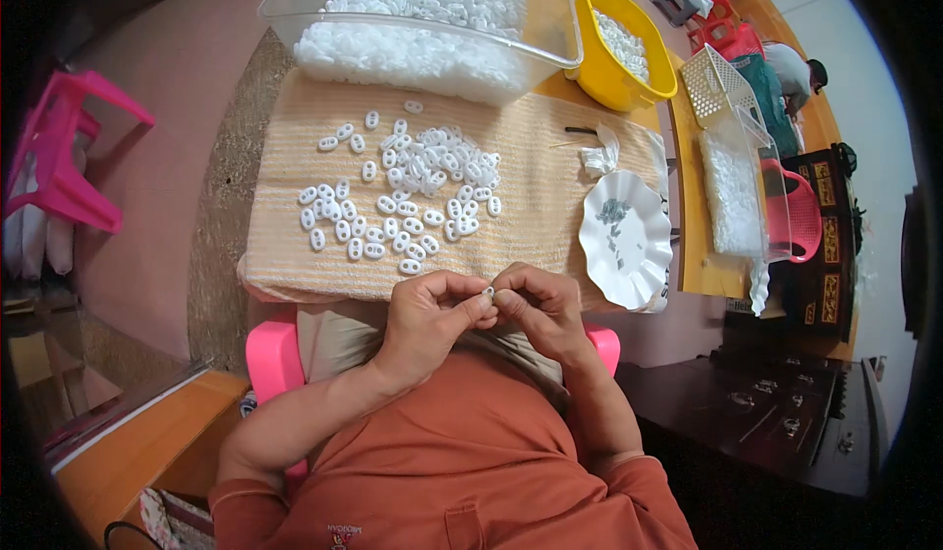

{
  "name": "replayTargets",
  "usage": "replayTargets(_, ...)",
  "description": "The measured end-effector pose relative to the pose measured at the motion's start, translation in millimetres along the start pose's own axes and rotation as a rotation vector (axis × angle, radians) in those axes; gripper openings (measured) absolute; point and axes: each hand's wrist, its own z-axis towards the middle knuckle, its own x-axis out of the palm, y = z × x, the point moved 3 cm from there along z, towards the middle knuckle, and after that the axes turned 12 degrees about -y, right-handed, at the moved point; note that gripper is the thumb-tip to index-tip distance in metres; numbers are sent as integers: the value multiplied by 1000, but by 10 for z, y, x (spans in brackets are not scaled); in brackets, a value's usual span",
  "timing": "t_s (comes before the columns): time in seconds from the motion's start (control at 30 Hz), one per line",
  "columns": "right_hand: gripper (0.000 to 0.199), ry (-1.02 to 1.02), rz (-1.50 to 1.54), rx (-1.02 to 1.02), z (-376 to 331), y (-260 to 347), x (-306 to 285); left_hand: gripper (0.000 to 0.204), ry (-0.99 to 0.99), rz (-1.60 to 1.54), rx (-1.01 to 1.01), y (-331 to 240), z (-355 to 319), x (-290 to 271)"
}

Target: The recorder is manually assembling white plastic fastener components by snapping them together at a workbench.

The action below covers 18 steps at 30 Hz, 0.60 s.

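Observation:
Close to my body, at the near edge of the striped cloth, my left hand (432, 314) and my right hand (545, 312) meet fingertip to fingertip. Both pinch a small white oval piece (488, 293), mostly hidden by the fingers. Many similar white oval pieces with two holes (374, 250) lie spread on the cloth (535, 216) beyond my left hand, with a heap (437, 157) farther back. To the right of my right hand is a white scalloped plate (643, 250) holding small dark grey bits (614, 210).
A clear bin (555, 20) full of white pieces stands at the back, beside a yellow basin (660, 74). Crumpled white wrapping (601, 152) lies behind the plate. A second clear bin (732, 187) is on the right. A pink stool (59, 147) stands left; another person (786, 69) sits far right.

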Motion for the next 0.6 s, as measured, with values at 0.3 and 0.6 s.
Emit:
replayTargets(0.3,11,-25,39,57,1,-15,-37,15,-3,-40,-60,-34,9,28)
replayTargets(0.6,15,-137,-102,-34,188,-62,-150,13,-71,-128,-126,-86,40,-23)
